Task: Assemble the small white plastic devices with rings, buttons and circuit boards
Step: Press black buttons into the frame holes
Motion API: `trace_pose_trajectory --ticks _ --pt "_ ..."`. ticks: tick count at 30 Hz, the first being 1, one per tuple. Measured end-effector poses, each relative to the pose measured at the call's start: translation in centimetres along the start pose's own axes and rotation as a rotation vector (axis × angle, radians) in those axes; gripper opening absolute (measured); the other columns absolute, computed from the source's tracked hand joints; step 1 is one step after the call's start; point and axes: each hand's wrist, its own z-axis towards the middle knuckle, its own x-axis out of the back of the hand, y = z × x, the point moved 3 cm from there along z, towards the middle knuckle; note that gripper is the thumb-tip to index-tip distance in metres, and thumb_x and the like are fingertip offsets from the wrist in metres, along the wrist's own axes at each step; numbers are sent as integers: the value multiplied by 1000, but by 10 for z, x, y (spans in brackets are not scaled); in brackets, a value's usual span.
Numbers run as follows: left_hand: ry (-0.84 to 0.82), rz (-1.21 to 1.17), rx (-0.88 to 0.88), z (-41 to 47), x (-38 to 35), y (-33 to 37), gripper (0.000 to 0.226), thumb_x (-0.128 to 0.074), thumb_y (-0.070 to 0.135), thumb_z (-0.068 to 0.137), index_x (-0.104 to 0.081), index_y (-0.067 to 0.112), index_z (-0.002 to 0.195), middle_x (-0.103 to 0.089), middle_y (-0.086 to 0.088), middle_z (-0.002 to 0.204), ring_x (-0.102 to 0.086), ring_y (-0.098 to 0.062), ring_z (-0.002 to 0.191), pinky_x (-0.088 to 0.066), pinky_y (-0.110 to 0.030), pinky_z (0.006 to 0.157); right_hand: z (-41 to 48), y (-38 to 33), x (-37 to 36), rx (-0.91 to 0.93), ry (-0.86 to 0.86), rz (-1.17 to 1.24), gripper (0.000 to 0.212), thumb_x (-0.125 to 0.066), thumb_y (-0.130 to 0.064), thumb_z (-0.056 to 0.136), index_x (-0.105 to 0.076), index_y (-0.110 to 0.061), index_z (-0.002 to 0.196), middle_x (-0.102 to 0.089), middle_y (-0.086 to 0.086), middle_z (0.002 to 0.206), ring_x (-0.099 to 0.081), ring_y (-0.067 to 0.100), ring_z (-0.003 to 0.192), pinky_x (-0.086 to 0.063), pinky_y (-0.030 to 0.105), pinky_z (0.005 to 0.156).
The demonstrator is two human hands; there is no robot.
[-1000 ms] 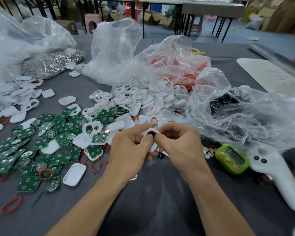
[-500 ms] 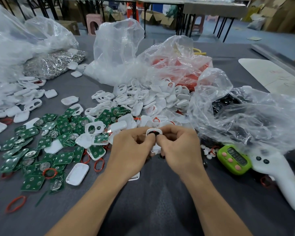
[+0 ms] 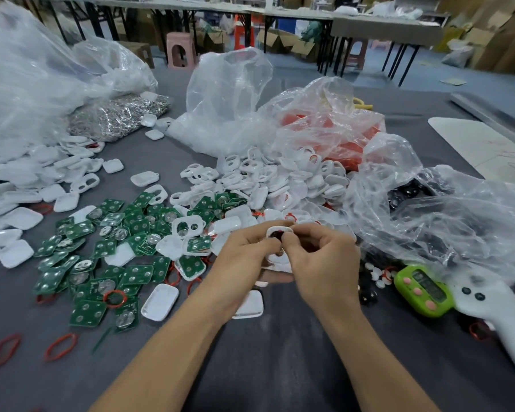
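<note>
Step in hand, as judged: seating a dark button (image 3: 276, 235) into one white shell (image 3: 280, 229). Pinched between left hand (image 3: 244, 258) and right hand (image 3: 324, 257), fingers of both curled round it, near centre, just this side of the shell heap (image 3: 280, 179).

Next, probably: press button flush; then take a green circuit board (image 3: 87, 313) from the spread at left.

Containers:
- Right clear bag (image 3: 446, 221): black parts.
- Far bag (image 3: 333, 126): red parts.
- Far-left bag (image 3: 116, 114): silvery metal pieces.
</note>
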Motion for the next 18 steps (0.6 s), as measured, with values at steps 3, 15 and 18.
trace_pose_trajectory --ticks 3,15,18 --pt "-109 -260 98 3 16 8 35 -48 4 99 -72 7 125 -72 -19 125 -73 -25 106 -63 -36 78 4 -19 -10 123 54 -187 4 -77 -25 86 -78 -27 83 -66 -19 62 -65 6 68 -52 20 65" --pt "47 -704 33 3 87 36 29 -65 21 84 -82 5 100 -77 -16 106 -78 -25 89 -62 -26 60 56 -53 -65 -80 -205 100 14 -78 -35 84 -78 -35 71 -75 -15 72 -68 0 69 -52 28 70" --pt "110 -796 -43 1 115 43 32 -62 25 85 -83 3 95 -77 -17 110 -78 -27 94 -64 -30 66 64 -57 -92 60 -312 -93 22 -74 -19 86 -76 -35 71 -73 -20 70 -67 -3 69 -50 16 64"
